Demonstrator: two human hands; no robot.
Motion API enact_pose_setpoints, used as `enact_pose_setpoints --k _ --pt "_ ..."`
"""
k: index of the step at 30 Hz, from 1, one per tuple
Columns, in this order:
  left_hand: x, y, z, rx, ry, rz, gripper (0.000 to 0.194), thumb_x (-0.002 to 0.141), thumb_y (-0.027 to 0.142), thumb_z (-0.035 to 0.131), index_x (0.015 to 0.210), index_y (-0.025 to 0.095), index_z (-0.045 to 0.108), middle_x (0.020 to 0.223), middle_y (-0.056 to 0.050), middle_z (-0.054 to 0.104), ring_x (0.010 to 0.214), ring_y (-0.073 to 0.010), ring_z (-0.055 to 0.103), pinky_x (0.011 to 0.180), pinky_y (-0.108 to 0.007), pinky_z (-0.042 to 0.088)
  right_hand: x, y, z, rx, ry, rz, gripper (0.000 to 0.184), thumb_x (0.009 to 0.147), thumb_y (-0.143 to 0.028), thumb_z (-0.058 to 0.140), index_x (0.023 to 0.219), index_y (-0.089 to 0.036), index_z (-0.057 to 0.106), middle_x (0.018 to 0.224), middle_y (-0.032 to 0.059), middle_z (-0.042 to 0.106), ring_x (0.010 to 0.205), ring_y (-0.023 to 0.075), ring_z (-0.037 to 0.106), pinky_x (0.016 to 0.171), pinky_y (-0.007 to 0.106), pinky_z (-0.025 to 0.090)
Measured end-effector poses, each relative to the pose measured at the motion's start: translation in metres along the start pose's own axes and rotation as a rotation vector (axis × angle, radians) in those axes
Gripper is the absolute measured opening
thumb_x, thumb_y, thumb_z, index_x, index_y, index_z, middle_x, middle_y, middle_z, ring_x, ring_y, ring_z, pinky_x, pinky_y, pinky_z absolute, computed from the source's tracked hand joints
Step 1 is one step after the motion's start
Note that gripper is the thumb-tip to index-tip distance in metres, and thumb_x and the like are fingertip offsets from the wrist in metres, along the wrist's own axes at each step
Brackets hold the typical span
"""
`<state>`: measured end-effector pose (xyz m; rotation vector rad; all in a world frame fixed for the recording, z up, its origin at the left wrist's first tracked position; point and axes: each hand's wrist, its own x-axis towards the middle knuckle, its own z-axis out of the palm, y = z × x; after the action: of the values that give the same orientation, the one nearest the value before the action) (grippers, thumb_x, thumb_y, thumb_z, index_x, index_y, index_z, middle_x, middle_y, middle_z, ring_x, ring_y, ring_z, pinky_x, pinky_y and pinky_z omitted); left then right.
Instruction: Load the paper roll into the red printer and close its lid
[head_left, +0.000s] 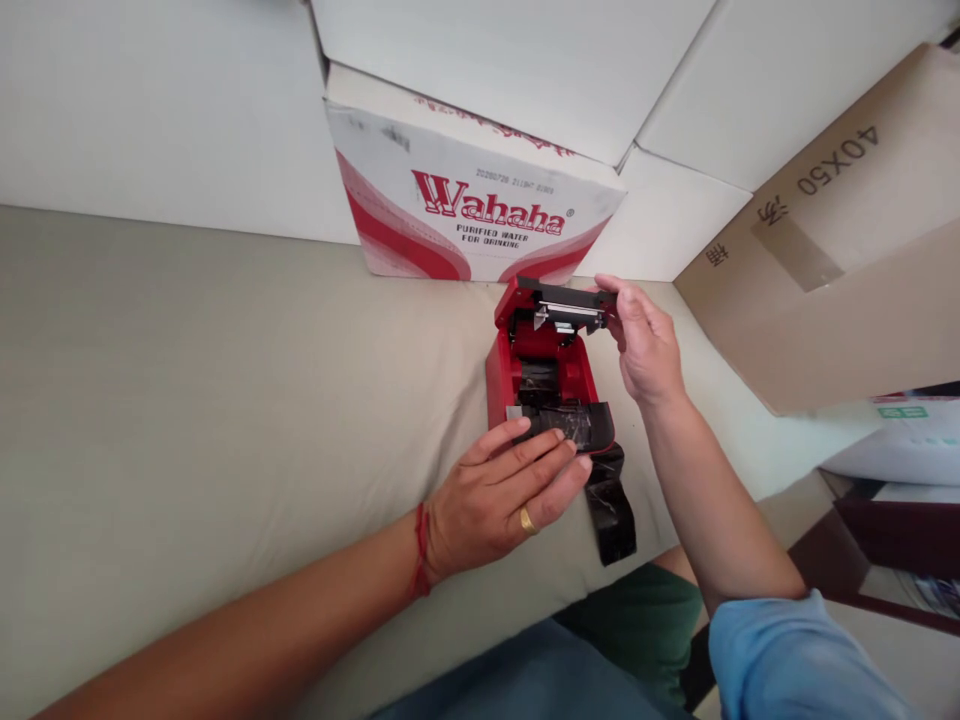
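A red and black label printer (496,375) stands on the cloth-covered surface, with its hinged lid (570,296) raised. My right hand (646,345) grips the right edge of the lid between thumb and fingers. Stretched out nearly flat, the fingers of my left hand (506,490) rest on the printer's front edge and the glossy black strip (574,424) there. Inside the red housing a dark roll (538,380) shows. The loose end of the black strip (613,515) hangs past the front right corner onto the cloth.
Directly behind the printer is a Wahaha water carton (487,220), against large white boxes (495,60). A brown cardboard box (832,250) leans in at the right. Pale green cloth (225,400) covers the surface. My lap (525,670) is at the near edge.
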<state>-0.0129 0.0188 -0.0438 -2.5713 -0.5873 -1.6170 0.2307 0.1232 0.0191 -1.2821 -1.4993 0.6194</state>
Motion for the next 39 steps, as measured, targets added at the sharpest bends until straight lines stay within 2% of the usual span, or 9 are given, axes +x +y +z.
enact_pose_setpoints --k 5,8,13,18,22,26,29,34,39 --pt "-0.001 0.0 -0.003 -0.021 -0.028 0.013 0.027 0.107 0.007 0.06 0.128 0.019 0.072 0.12 -0.001 0.09 0.121 -0.014 0.084 0.141 -0.036 0.037 -0.037 -0.023 -0.007 -0.145 0.003 -0.088 0.056 0.113 -0.07 0.052 0.112 -0.027 0.089 0.121 0.0075 0.089 0.122 0.0269 0.082 0.117 0.049 0.062" --pt "-0.002 0.0 -0.003 -0.045 -0.047 0.013 0.029 0.104 0.005 0.064 0.129 0.017 0.072 0.118 -0.004 0.091 0.123 -0.0154 0.084 0.143 -0.036 0.032 -0.058 -0.033 -0.015 -0.248 -0.062 -0.156 0.055 0.115 -0.066 0.048 0.116 -0.03 0.089 0.126 0.0071 0.089 0.131 0.0279 0.08 0.123 0.054 0.058" --pt "-0.002 0.0 -0.004 -0.056 -0.064 -0.021 0.029 0.101 0.003 0.068 0.126 0.018 0.071 0.119 -0.005 0.09 0.122 -0.0154 0.085 0.144 -0.035 0.03 -0.082 -0.03 -0.018 -0.317 -0.157 -0.185 0.047 0.119 -0.05 0.047 0.115 -0.031 0.089 0.128 0.0039 0.089 0.131 0.0257 0.081 0.128 0.057 0.054" --pt "-0.001 -0.001 -0.002 -0.068 -0.072 -0.028 0.026 0.1 0.002 0.067 0.12 0.019 0.07 0.115 -0.003 0.091 0.12 -0.0127 0.085 0.144 -0.035 0.029 -0.098 -0.023 -0.014 -0.293 -0.132 -0.152 0.038 0.118 -0.034 0.051 0.116 -0.028 0.089 0.127 0.0047 0.089 0.131 0.0242 0.081 0.12 0.051 0.062" --pt "-0.003 0.0 -0.003 -0.156 -0.049 -0.088 0.049 0.094 0.001 0.068 0.139 0.019 0.064 0.121 -0.008 0.089 0.12 -0.0169 0.084 0.127 -0.04 0.055 -0.101 -0.023 -0.008 -0.281 -0.095 -0.165 0.037 0.117 -0.032 0.052 0.115 -0.026 0.089 0.127 0.0059 0.089 0.13 0.0241 0.082 0.118 0.049 0.063" --pt "-0.005 -0.002 -0.008 -0.32 0.073 -0.326 0.081 0.093 0.009 0.073 0.167 0.033 0.049 0.142 -0.012 0.075 0.124 -0.0235 0.079 0.103 -0.043 0.07 -0.101 -0.025 -0.007 -0.181 -0.057 -0.052 0.044 0.118 -0.05 0.052 0.11 -0.029 0.09 0.125 0.0052 0.09 0.132 0.0256 0.081 0.122 0.051 0.06" --pt "-0.004 -0.013 -0.009 -0.426 0.216 -0.552 0.068 0.098 0.023 0.073 0.161 0.04 0.055 0.151 -0.009 0.063 0.13 -0.0253 0.073 0.112 -0.048 0.067 -0.104 -0.029 -0.008 -0.08 -0.039 -0.001 0.047 0.116 -0.06 0.052 0.114 -0.03 0.089 0.128 0.0055 0.089 0.139 0.0268 0.077 0.126 0.052 0.056" --pt "-0.016 -0.051 0.003 -0.669 0.014 -0.898 0.076 0.103 0.04 0.069 0.172 0.046 0.039 0.183 -0.005 0.042 0.171 -0.0318 0.043 0.137 -0.059 0.046 -0.123 -0.043 -0.01 -0.15 -0.214 -0.098 0.046 0.118 -0.056 0.047 0.12 -0.035 0.088 0.128 0.0026 0.089 0.144 0.0292 0.074 0.137 0.061 0.04" --pt "-0.028 -0.069 0.016 -0.945 -0.059 -0.908 0.092 0.101 0.049 0.07 0.179 0.05 0.022 0.192 0.001 0.027 0.179 -0.0304 0.028 0.144 -0.058 0.035 -0.146 -0.041 -0.011 -0.252 -0.224 -0.265 0.033 0.115 -0.037 0.054 0.122 -0.035 0.087 0.129 0.0033 0.089 0.137 0.0287 0.078 0.13 0.06 0.051"
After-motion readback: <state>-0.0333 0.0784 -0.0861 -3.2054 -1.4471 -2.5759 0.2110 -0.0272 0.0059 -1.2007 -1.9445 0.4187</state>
